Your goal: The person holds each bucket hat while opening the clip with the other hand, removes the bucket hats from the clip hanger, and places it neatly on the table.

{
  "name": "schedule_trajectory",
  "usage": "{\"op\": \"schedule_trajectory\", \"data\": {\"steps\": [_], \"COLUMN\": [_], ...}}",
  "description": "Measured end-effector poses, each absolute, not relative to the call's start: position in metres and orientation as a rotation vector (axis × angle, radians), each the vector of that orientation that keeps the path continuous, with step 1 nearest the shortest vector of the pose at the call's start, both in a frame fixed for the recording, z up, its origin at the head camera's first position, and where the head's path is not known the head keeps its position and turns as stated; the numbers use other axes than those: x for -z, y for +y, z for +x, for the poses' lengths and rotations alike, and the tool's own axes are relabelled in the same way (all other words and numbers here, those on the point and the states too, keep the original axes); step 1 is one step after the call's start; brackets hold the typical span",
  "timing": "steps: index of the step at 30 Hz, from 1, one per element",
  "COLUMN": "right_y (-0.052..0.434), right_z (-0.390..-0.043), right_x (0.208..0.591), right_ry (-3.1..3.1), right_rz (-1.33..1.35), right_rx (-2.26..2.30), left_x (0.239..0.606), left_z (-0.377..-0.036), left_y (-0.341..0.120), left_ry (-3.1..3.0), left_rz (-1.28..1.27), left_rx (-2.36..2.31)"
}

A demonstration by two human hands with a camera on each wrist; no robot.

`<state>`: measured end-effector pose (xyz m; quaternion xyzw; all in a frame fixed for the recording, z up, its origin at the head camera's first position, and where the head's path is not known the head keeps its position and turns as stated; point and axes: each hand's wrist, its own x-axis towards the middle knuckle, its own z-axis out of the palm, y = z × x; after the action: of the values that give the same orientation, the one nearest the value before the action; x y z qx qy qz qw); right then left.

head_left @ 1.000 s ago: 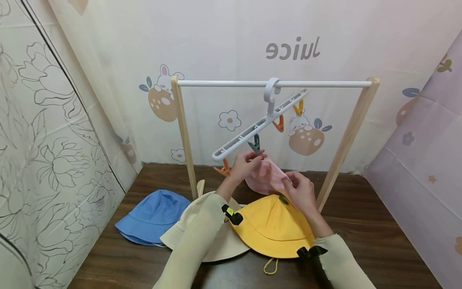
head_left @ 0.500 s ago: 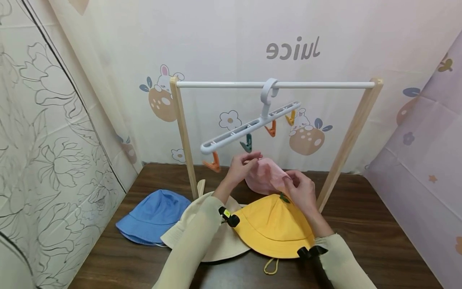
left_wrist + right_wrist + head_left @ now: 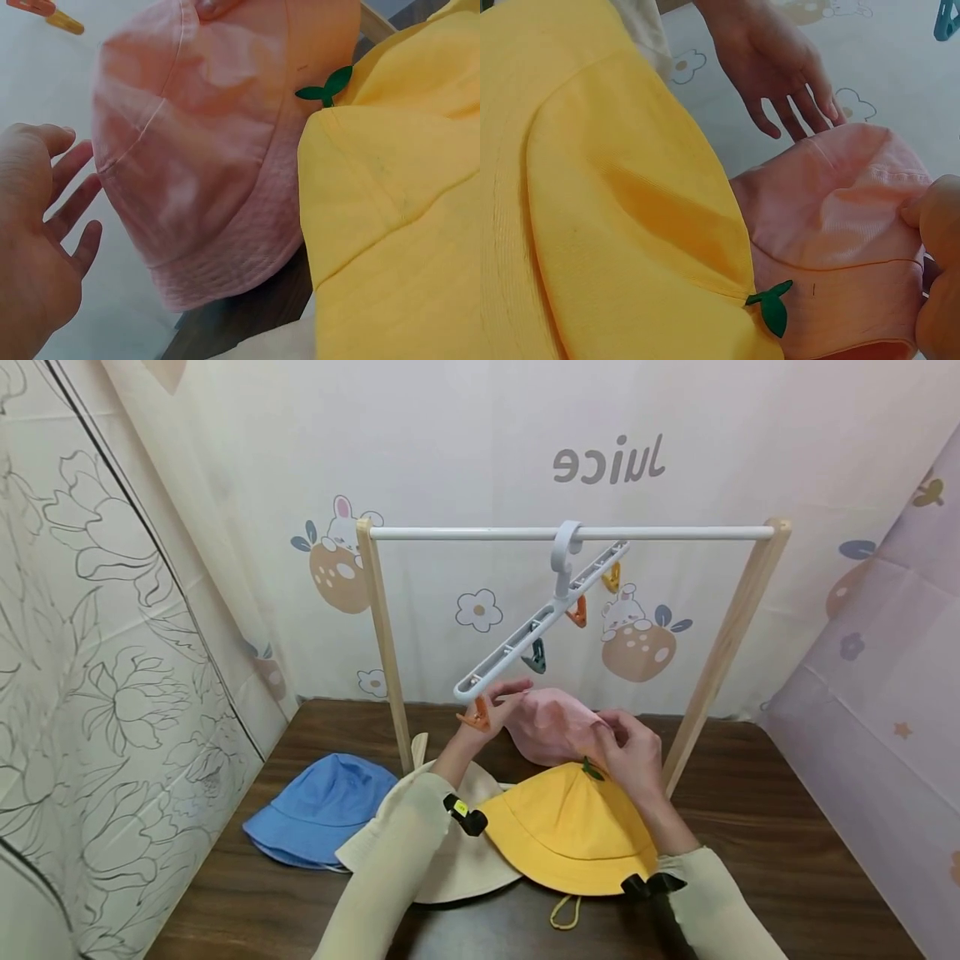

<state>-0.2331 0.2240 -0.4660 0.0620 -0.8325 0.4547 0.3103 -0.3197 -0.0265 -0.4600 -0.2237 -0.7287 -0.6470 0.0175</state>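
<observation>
A pink bucket hat (image 3: 551, 727) is held up behind the yellow hat (image 3: 573, 831). My right hand (image 3: 633, 756) pinches its edge between thumb and fingers. On the opposite side, my left hand (image 3: 495, 720) has its fingers spread, with fingertips at the hat's crown in the left wrist view. Above them a white clip hanger (image 3: 517, 643) hangs at a slant. From it dangle a green clip (image 3: 536, 656), an orange clip (image 3: 476, 716) in front of my left hand, another orange clip (image 3: 577, 612) and a yellow clip (image 3: 612, 578).
The hanger hooks over a white rod (image 3: 465, 533) on wooden posts (image 3: 386, 643). A blue hat (image 3: 322, 810) and a cream hat (image 3: 457, 868) lie left of the yellow one, on the dark wooden table (image 3: 787, 860). A patterned curtain (image 3: 712, 460) stands behind.
The hanger swings: its near end went left, then came back right. My left hand has shifted slightly left and down. The right hand and pink hat stay nearly in place.
</observation>
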Motion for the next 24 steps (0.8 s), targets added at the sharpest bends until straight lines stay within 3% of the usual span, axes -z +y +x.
{"op": "schedule_trajectory", "data": {"steps": [24], "right_y": [0.225], "right_z": [-0.218], "right_x": [0.443], "right_ry": [-2.091], "right_rz": [0.256], "right_rx": [-1.237], "left_x": [0.464], "left_z": [-0.308], "left_y": [-0.052], "left_ry": [-2.316], "left_rz": [-0.672], "left_rx": [1.947]}}
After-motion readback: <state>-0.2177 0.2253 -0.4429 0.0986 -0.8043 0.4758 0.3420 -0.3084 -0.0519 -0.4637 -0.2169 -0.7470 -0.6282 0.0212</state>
